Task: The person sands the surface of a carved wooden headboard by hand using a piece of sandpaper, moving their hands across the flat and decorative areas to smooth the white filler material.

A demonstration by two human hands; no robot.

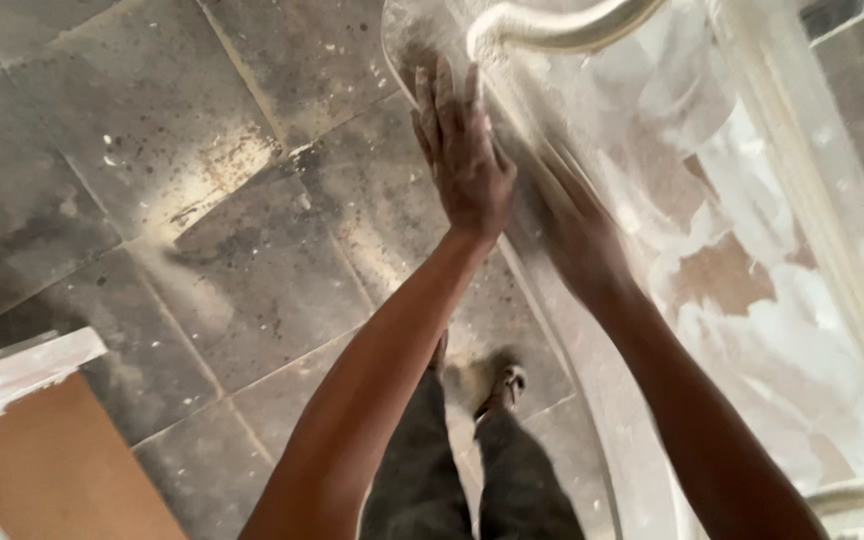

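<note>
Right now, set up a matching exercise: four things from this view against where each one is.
Things:
1. left hand
2. right hand
3. brown board
4. shoe

Places:
A. bottom left corner
B. flat on the edge of the white-coated panel, fingers spread
C. on the grey tile floor, below the arms
D. blurred, on the panel's surface

Pairs: 1-B, 2-D, 3-A, 4-C

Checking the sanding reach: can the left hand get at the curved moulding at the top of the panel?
Probably yes: the left hand lies flat on the white panel, just below the curved moulding, with nothing between.
</note>
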